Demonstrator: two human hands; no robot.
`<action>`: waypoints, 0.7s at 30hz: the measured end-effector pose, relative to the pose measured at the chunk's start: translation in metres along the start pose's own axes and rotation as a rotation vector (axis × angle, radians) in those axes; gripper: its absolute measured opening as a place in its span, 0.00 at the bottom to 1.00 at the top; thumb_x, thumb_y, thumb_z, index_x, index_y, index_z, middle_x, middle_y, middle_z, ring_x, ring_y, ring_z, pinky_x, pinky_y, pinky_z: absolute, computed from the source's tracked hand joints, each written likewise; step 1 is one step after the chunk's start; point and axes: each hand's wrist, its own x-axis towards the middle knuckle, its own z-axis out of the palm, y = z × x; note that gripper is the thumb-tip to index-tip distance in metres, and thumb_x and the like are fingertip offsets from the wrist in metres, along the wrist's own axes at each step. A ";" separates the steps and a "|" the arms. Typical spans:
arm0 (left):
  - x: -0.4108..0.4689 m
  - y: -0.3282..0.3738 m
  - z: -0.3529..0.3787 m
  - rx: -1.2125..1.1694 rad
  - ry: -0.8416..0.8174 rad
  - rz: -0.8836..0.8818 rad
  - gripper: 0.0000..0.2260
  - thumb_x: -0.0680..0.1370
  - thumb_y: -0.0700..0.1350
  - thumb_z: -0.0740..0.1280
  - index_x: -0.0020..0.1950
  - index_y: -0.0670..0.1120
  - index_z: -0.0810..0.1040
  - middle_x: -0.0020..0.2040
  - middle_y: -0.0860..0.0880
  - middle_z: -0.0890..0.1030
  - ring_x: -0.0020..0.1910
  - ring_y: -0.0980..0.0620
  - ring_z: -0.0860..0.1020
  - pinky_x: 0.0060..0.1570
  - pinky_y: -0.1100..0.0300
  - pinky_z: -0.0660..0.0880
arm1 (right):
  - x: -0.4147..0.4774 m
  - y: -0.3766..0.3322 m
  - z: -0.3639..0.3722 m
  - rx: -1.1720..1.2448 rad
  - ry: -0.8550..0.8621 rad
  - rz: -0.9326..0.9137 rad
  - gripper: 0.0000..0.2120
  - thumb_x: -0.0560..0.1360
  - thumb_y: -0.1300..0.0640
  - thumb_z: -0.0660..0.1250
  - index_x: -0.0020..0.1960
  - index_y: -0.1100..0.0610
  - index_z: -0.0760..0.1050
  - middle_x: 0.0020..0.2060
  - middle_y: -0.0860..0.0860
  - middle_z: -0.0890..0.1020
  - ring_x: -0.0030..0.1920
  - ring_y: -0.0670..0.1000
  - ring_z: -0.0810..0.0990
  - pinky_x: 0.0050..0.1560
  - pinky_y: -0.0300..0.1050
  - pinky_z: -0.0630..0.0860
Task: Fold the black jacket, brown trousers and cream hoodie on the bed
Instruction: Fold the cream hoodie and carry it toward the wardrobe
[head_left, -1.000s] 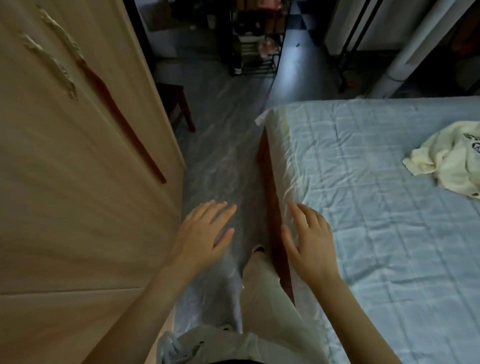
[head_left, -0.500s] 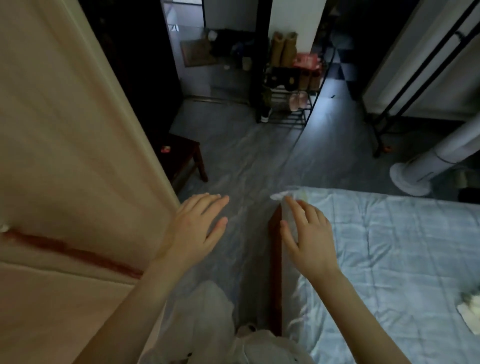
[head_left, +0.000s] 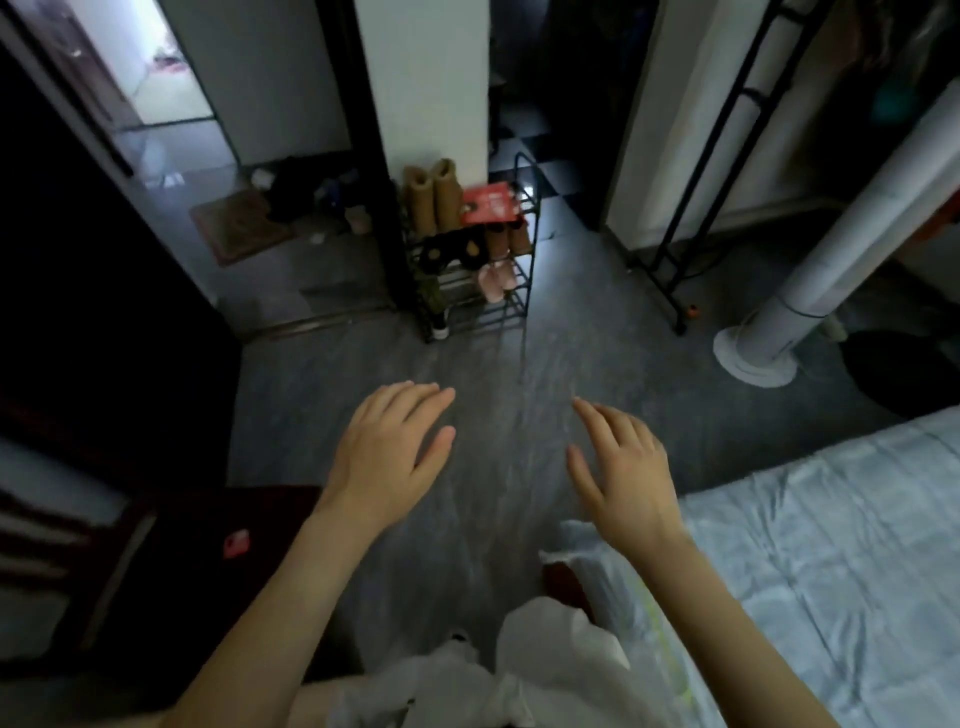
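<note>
Only a corner of the bed with its pale blue checked sheet shows, at the lower right. None of the three garments is in view. My left hand floats over the grey floor with its fingers spread, holding nothing. My right hand is held out the same way, just left of the bed's corner, also empty. Both palms face down. My legs in light trousers show at the bottom edge.
A black shoe rack with boots and slippers stands ahead by a white pillar. A white tower fan and a black clothes rail are at the right. A dark wooden stool sits at the lower left. A doorway opens at the far left.
My view has swung up and away from the bed and wardrobe toward the floor and shoe rack. The cream garment has left the frame. Both hands stay open and empty.
</note>
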 end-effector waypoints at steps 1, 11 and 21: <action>0.032 -0.009 -0.003 -0.003 -0.004 0.037 0.23 0.80 0.55 0.53 0.69 0.46 0.76 0.66 0.47 0.77 0.67 0.46 0.73 0.67 0.48 0.68 | 0.023 -0.001 -0.004 -0.012 0.023 0.023 0.23 0.81 0.48 0.61 0.74 0.53 0.68 0.65 0.53 0.76 0.66 0.57 0.73 0.65 0.56 0.70; 0.342 -0.015 0.031 -0.066 0.051 0.401 0.22 0.81 0.53 0.55 0.67 0.43 0.77 0.62 0.46 0.79 0.63 0.46 0.75 0.64 0.50 0.70 | 0.250 0.067 -0.040 -0.077 0.233 0.220 0.24 0.82 0.47 0.59 0.76 0.52 0.65 0.68 0.52 0.74 0.69 0.54 0.70 0.68 0.52 0.68; 0.585 0.045 0.077 -0.184 0.026 0.615 0.22 0.81 0.53 0.55 0.68 0.43 0.76 0.62 0.45 0.79 0.62 0.47 0.75 0.62 0.48 0.73 | 0.400 0.170 -0.084 -0.106 0.370 0.447 0.25 0.81 0.44 0.56 0.75 0.51 0.65 0.67 0.50 0.75 0.68 0.52 0.71 0.67 0.52 0.69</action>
